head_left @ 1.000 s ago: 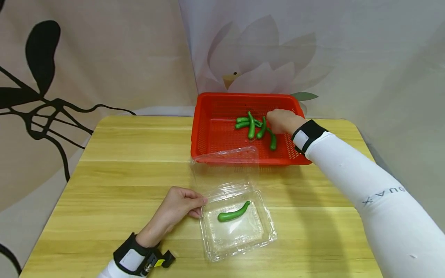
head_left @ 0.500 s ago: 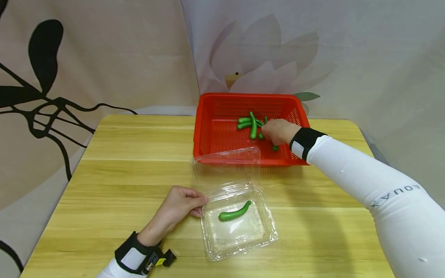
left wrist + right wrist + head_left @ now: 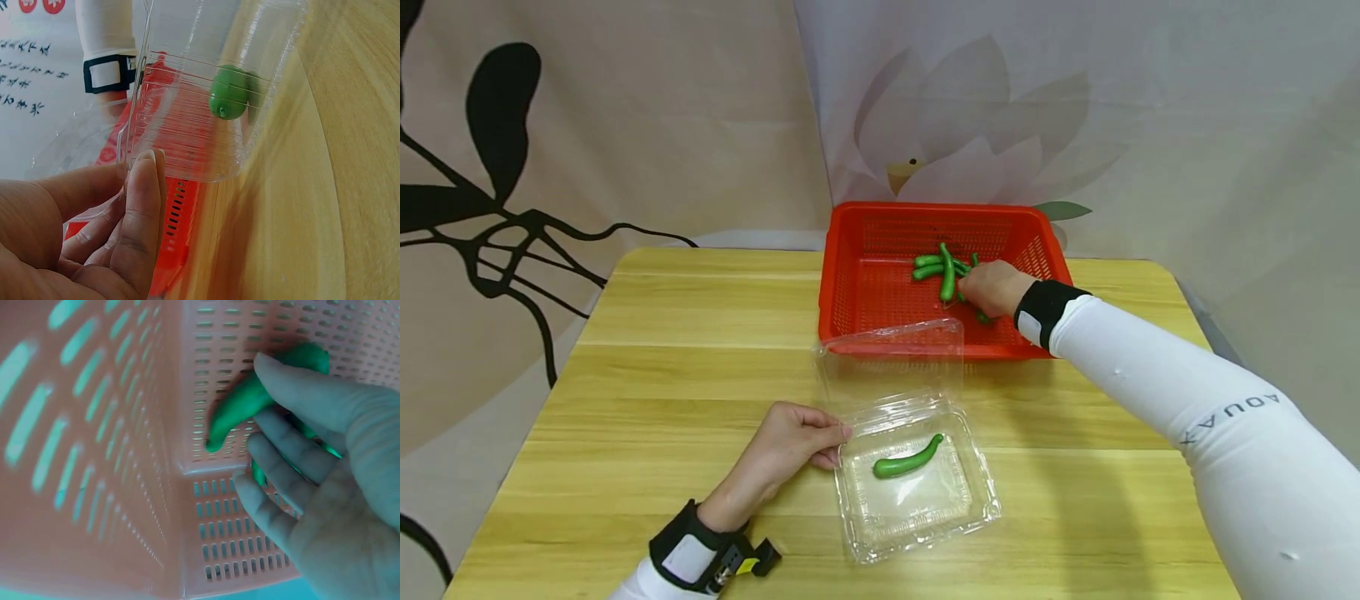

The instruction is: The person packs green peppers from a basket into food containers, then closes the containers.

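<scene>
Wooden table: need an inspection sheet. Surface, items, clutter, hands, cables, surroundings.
Surface: wooden table, light, striped grain.
Job's things: red basket holding several green peppers, some hidden by a hand; clear container nearer the person, its lid open, one green pepper inside.
Clutter: nothing seen.
Hands: left hand pinches the container's left edge; right hand is inside the basket, thumb and fingers at a pepper, firmness of hold unclear.
Cables: nothing seen; black curves at left look printed on the backdrop.
Surroundings: backdrop behind the table with a large flower print.
</scene>
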Available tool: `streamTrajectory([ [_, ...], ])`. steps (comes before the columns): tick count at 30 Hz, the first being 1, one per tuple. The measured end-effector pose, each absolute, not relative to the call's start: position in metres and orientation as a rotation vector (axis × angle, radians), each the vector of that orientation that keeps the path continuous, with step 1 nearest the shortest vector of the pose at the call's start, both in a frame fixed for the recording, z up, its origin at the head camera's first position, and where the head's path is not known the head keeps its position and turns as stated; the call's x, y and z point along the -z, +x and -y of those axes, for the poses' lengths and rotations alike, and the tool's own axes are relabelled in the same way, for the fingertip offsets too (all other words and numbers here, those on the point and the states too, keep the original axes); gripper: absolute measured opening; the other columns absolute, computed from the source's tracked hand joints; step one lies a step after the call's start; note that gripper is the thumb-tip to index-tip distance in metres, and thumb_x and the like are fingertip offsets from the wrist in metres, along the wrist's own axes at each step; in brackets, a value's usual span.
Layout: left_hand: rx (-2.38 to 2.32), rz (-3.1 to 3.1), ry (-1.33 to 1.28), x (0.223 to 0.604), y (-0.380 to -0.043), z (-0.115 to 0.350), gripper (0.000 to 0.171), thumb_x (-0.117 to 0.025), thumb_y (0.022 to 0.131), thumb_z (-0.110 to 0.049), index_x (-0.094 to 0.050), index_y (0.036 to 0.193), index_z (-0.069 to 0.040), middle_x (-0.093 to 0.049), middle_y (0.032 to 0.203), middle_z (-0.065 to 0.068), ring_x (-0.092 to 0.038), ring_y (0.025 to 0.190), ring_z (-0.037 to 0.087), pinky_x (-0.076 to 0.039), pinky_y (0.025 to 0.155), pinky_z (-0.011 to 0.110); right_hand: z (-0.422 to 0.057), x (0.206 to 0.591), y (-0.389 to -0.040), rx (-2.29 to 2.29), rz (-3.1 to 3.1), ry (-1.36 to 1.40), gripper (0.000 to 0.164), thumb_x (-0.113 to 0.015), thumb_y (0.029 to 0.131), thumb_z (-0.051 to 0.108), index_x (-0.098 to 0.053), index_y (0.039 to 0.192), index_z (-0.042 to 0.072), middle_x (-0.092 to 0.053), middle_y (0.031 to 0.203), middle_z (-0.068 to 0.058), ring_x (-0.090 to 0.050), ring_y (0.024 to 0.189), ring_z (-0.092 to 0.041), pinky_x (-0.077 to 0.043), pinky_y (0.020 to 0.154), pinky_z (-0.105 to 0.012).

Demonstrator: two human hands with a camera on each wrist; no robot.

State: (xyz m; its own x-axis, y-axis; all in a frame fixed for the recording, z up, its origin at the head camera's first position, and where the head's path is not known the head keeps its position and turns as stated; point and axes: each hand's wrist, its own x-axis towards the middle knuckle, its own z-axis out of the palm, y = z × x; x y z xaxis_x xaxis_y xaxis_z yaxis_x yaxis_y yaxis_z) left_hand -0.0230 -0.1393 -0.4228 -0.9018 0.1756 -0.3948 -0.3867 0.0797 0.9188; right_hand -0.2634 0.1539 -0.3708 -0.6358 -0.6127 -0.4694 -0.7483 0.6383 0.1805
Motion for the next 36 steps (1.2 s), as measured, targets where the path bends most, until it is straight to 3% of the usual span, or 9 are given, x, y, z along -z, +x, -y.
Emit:
streamTrajectory([
  [7, -1.877, -1.961, -0.2, 0.423, -0.023, 0.139, 0.022, -0.077, 0.094, -0.004, -0.073, 0.102, 0.016, -0.073, 0.08, 0.019, -0.07, 0.062, 0.016, -0.065, 0.063, 0.033, -0.152, 0.368, -0.266, -0.438, -2.48, -0.977, 0.018, -0.07, 0.094, 0.0, -0.056, 0.087, 0.009, -0.056, 0.081, -0.007, -0.052, 0.078, -0.024, -0.055, 0.076, -0.041],
  [15, -1.884, -1.958, -0.204, 0.426, -0.024, 0.139, 0.02, -0.076, 0.094, -0.003, -0.074, 0.102, 0.016, -0.073, 0.082, 0.021, -0.07, 0.062, 0.016, -0.065, 0.063, 0.032, -0.159, 0.354, -0.277, -0.292, -2.547, -0.899, 0.017, -0.077, 0.086, -0.001, -0.064, 0.095, 0.004, -0.059, 0.083, -0.009, -0.054, 0.08, -0.027, -0.053, 0.079, -0.04],
  [19, -1.88, -1.968, -0.208, 0.426, -0.025, 0.138, 0.02, -0.077, 0.094, -0.003, -0.074, 0.102, 0.015, -0.073, 0.081, 0.021, -0.07, 0.062, 0.016, -0.065, 0.063, 0.032, -0.166, 0.346, -0.283, -0.189, -2.573, -0.873, 0.013, -0.077, 0.086, 0.003, -0.066, 0.083, 0.007, -0.052, 0.07, -0.004, -0.05, 0.072, -0.024, -0.046, 0.068, -0.035],
  [22, -1.882, -1.965, -0.211, 0.427, -0.025, 0.138, 0.02, -0.077, 0.094, -0.003, -0.074, 0.101, 0.015, -0.073, 0.082, 0.021, -0.07, 0.062, 0.016, -0.065, 0.062, 0.032, -0.173, 0.341, -0.284, -0.121, -2.603, -0.875, 0.021, -0.074, 0.087, 0.004, -0.062, 0.071, 0.011, -0.043, 0.064, 0.0, -0.045, 0.066, -0.021, -0.039, 0.062, -0.033],
  [25, -1.89, -1.954, -0.211, 0.427, -0.025, 0.137, 0.02, -0.077, 0.093, -0.002, -0.074, 0.101, 0.016, -0.073, 0.081, 0.021, -0.07, 0.062, 0.016, -0.065, 0.062, 0.032, -0.18, 0.336, -0.281, -0.032, -2.636, -0.882, 0.024, -0.07, 0.088, 0.003, -0.059, 0.068, 0.012, -0.037, 0.064, 0.002, -0.04, 0.064, -0.019, -0.034, 0.06, -0.032],
  [30, -1.89, -1.949, -0.209, 0.426, -0.025, 0.137, 0.019, -0.076, 0.093, -0.001, -0.073, 0.101, 0.016, -0.073, 0.081, 0.02, -0.069, 0.062, 0.015, -0.065, 0.062, 0.032, -0.188, 0.33, -0.274, 0.118, -2.652, -0.921, 0.015, -0.07, 0.093, 0.004, -0.066, 0.079, 0.007, -0.035, 0.066, 0.002, -0.037, 0.064, -0.017, -0.032, 0.061, -0.032],
  [36, -1.889, -1.954, -0.214, 0.426, -0.025, 0.137, 0.019, -0.076, 0.093, -0.001, -0.074, 0.101, 0.016, -0.073, 0.081, 0.021, -0.069, 0.061, 0.016, -0.065, 0.062, 0.032, -0.195, 0.32, -0.265, 0.256, -2.71, -0.905, 0.012, -0.067, 0.101, 0.012, -0.067, 0.091, 0.007, -0.042, 0.069, -0.002, -0.041, 0.063, -0.019, -0.033, 0.06, -0.033],
])
